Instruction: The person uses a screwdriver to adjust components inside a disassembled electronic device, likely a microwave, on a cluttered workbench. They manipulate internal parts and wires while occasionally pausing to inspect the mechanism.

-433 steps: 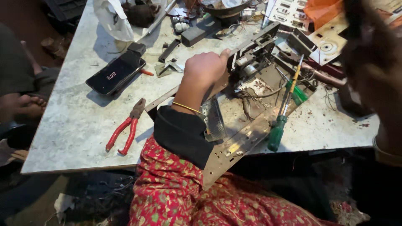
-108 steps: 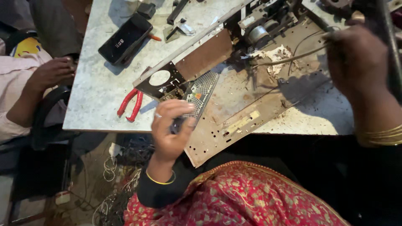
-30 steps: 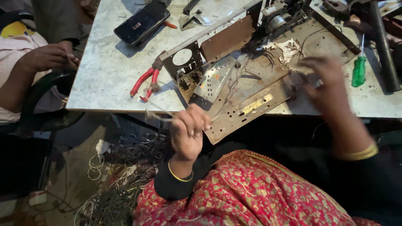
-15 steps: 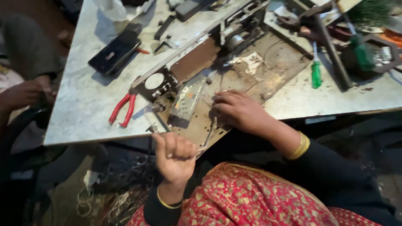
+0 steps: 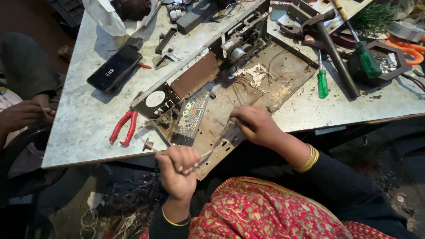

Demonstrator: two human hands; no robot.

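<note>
A person's left hand (image 5: 178,167) is closed in a fist around a thin wire (image 5: 208,152) at the near edge of a marble bench (image 5: 79,132), while the right hand (image 5: 254,125) pinches the same wire over a stripped metal chassis (image 5: 248,84). Red-handled pliers (image 5: 124,128), a phone (image 5: 114,68) and green screwdrivers (image 5: 322,82) lie nearby.

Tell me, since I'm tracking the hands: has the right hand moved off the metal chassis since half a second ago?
No. The right hand still rests on the metal chassis, near its front edge, right of the small printed panel, as before.
</note>
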